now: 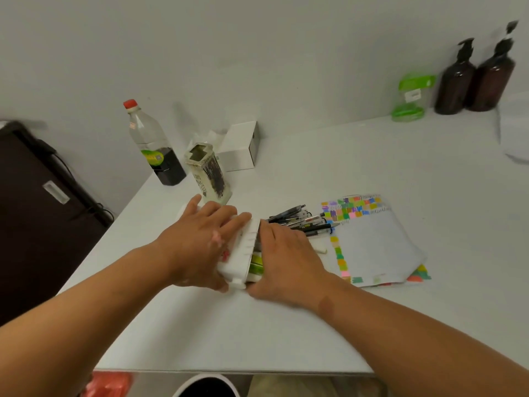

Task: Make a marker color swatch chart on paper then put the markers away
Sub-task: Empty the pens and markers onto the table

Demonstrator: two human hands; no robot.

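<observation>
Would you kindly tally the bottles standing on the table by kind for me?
Brown pump bottles: 2
Clear plastic bottle with red cap: 1
Total: 3

No legible txt: bottle label [153, 158] & carton print [214, 176] too blurry.

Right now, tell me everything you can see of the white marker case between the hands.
The white marker case looks like hard plastic, ribbed along its top edge, with a small tab at its near end. It sits tilted on the table, partly open, green and yellow markers showing inside. The left hand lies over its left side; the right hand presses its right side.
</observation>
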